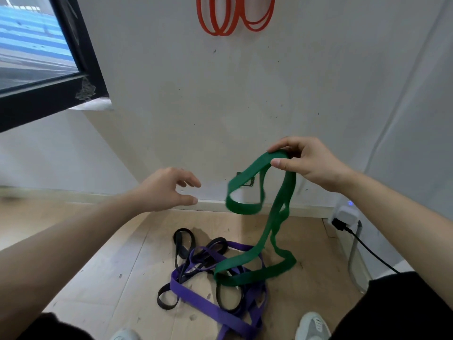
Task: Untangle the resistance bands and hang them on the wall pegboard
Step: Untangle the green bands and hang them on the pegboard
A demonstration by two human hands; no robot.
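Pale wood floor (110, 266) fills the lower frame. At lower centre a purple resistance band (196, 298) and a black resistance band (168, 306) lie tangled. The lower loop of a green resistance band (286, 262) rests across them. Pale shoes (312, 326) stand at the bottom edge.

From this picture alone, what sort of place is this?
Likely a home or small exercise room: red bands hang on the wall, purple and black bands lie tangled on the wooden floor.
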